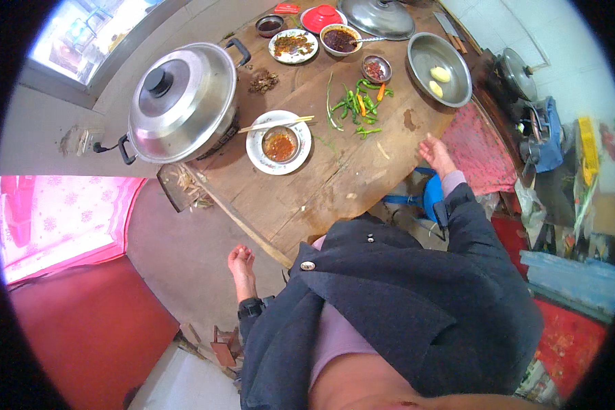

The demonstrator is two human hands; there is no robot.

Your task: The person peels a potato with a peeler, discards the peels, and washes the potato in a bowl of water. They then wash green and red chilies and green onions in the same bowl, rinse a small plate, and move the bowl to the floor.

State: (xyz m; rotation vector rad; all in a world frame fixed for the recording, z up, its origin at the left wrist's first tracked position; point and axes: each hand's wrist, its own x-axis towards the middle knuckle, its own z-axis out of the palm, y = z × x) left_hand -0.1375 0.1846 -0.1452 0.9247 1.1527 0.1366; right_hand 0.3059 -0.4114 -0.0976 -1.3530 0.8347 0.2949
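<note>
My left hand [242, 261] hangs beside the table's left edge with fingers loosely curled; nothing shows in it. Over the right edge of the wooden table [307, 205] is my right hand [435, 154], fingers somewhat spread and holding nothing visible. Beyond it, a metal basin [461, 84] holds two peeled, pale yellow pieces. Green chili peppers [348, 105] and a few orange ones lie mid-table near a small metal bowl of chopped red bits [376, 69]. A white plate [254, 152] carries a bowl of red sauce [279, 147], with chopsticks [277, 124] across the plate.
A large lidded steel pot [184, 107] stands at the left. Toward the back are a plate of food [293, 46], a bowl of dark sauce [340, 40], a big metal lid [376, 18] and a cleaver [448, 28]. A blue stool [432, 193] sits below the right edge.
</note>
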